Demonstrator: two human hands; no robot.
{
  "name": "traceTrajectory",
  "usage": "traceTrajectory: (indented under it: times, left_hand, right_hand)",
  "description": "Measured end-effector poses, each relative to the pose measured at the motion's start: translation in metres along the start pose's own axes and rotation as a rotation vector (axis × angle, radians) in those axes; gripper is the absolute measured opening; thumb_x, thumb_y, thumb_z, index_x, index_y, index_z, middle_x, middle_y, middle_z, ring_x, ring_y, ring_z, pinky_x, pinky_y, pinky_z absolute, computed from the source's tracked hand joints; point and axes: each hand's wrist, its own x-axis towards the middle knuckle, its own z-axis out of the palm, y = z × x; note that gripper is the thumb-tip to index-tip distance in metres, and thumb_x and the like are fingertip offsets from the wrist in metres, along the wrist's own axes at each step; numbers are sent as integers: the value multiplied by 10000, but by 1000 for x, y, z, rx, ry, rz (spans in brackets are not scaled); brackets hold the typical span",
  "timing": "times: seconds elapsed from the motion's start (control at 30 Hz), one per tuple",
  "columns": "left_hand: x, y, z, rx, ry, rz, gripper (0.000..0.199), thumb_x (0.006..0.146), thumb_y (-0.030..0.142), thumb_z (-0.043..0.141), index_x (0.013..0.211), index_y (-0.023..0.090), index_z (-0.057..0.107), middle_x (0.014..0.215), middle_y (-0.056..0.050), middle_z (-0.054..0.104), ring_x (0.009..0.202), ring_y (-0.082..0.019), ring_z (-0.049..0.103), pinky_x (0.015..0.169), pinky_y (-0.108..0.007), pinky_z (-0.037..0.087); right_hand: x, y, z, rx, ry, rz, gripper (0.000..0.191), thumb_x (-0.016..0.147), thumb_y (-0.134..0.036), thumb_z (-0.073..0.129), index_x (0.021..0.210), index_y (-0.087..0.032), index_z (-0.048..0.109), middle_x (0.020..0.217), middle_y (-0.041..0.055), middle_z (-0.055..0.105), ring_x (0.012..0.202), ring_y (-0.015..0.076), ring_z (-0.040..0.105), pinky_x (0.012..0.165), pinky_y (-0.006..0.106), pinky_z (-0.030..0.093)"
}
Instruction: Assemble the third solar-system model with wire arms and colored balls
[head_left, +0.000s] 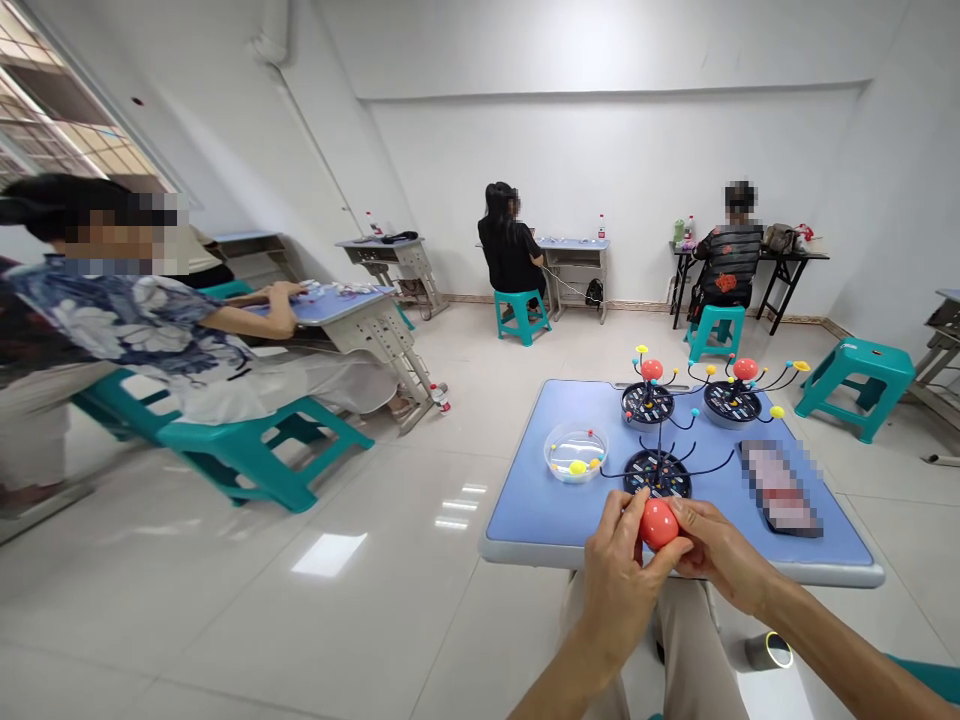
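Observation:
A glossy red ball (660, 524) is gripped from both sides at the front edge of the blue desk (540, 520). My left hand (619, 550) has its fingers closed on the ball's left side. My right hand (712, 548) pinches it from the right. Just behind the ball is a round black base (637, 470) with bare, curved black arms, partly hidden by my hands. To its left, a clear round dish (576, 454) holds several small coloured balls, among them a yellow ball (577, 467).
Two planet models, a left one (647, 402) and a right one (733, 401), stand at the desk's back. A phone (780, 488) lies at right. A teal stool (856, 385) stands beyond. Several people sit at other desks; the nearest person (142, 310) is at left.

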Motion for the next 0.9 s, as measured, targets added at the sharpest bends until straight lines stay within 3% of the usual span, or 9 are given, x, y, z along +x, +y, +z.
traceTrajectory:
  times: [0.17,0.27,0.37,0.43,0.53,0.63,0.77,0.9]
  left_hand:
    - [-2,4,3,-69,67,-14,468,697,301,796,1125,211,631,946,-43,588,653,-132,552,544,-255,516]
    - [-4,2,6,-74,110,77,388,726,293,774,1082,209,642,966,-46,589,658,-124,556,533,-238,512]
    - [-5,-7,6,-64,153,211,402,778,265,726,1167,235,628,1011,-57,600,766,-150,607,640,-261,551]
    - [-5,-15,3,-86,136,236,413,804,254,699,1210,255,621,1074,-71,607,919,-189,628,761,-298,565]
    - [-4,-25,-5,-205,25,185,426,823,276,682,1243,280,616,1174,-83,604,1061,-224,617,857,-328,560]
    - [-3,-30,-12,-328,-25,141,439,823,290,683,1256,303,614,1226,-70,615,1119,-229,606,920,-324,536]
    - [-7,-33,-11,-452,-29,24,445,820,308,684,1260,310,615,1243,-58,645,1119,-225,619,938,-306,523]
    - [-13,-38,-6,-574,-60,-114,485,822,382,668,1286,263,597,1265,-87,642,1119,-244,622,924,-316,530]
  right_hand:
    - [-5,-3,1,14,-30,-12,447,767,-589,673,837,-151,612,671,-10,496,557,80,324,519,224,218]
    - [-5,-3,2,2,-15,-20,469,756,-616,666,774,-156,582,629,-26,460,529,74,303,501,225,208]
    - [-4,-5,3,-91,9,-49,493,779,-652,610,719,-168,538,567,-57,376,491,67,245,474,224,181]
    - [-5,-7,7,-301,34,-142,480,832,-641,537,745,-170,560,575,-47,401,496,79,271,475,226,213]
    - [-8,-11,18,-773,158,-344,366,893,-521,494,848,-179,616,653,-3,530,563,122,395,536,248,306]
    - [-11,-9,28,-1084,285,-415,239,876,-402,534,942,-189,618,693,12,609,555,139,448,544,257,312]
    - [-8,-3,34,-1259,387,-452,212,808,-398,639,879,-204,591,613,-30,587,480,125,433,498,239,255]
    - [-7,-2,36,-1307,399,-534,225,772,-389,675,784,-208,541,605,-43,572,482,116,444,493,230,244]
